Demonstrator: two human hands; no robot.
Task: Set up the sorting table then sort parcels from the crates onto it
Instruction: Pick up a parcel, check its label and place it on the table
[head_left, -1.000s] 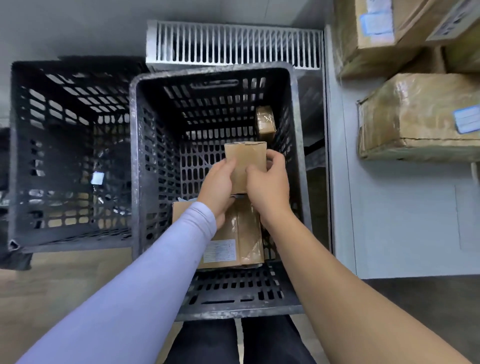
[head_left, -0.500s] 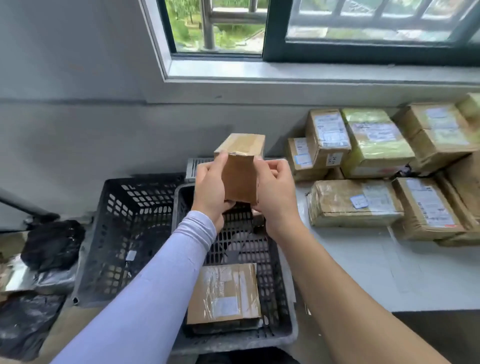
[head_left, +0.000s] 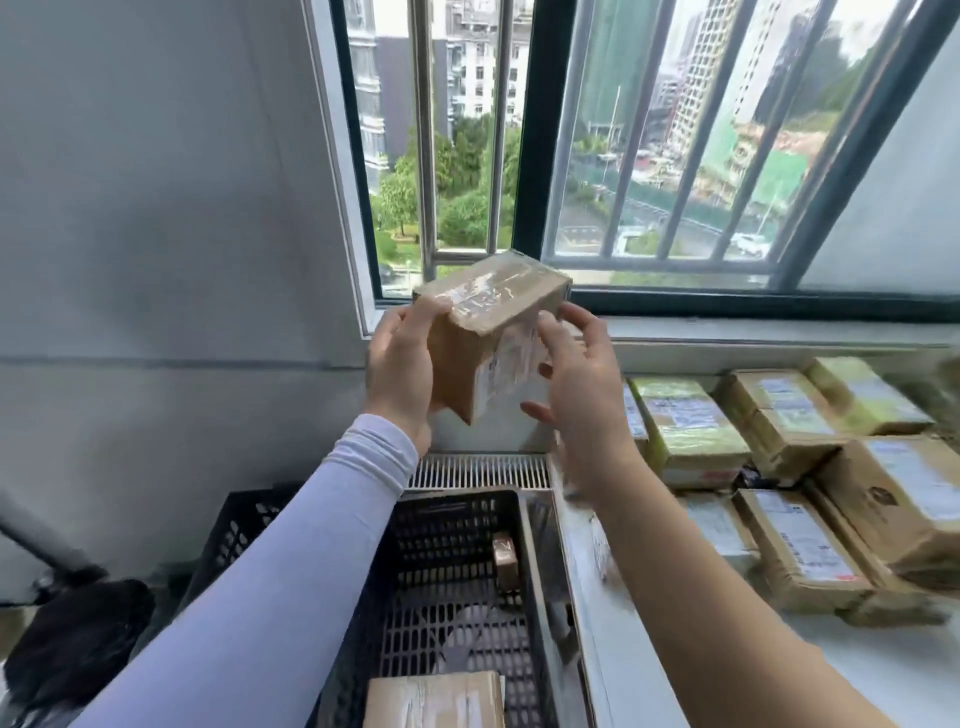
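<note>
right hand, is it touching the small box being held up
Cannot tell. In the head view the right hand is spread open beside the small box, fingertips at its edge, but blur hides any contact.

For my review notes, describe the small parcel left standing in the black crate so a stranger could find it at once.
Start at the black crate below the window, left of the white table. Against its right inner wall stands a small brown parcel, upright. It is far smaller than the flat, labelled parcel lying at the crate's near end.
</note>
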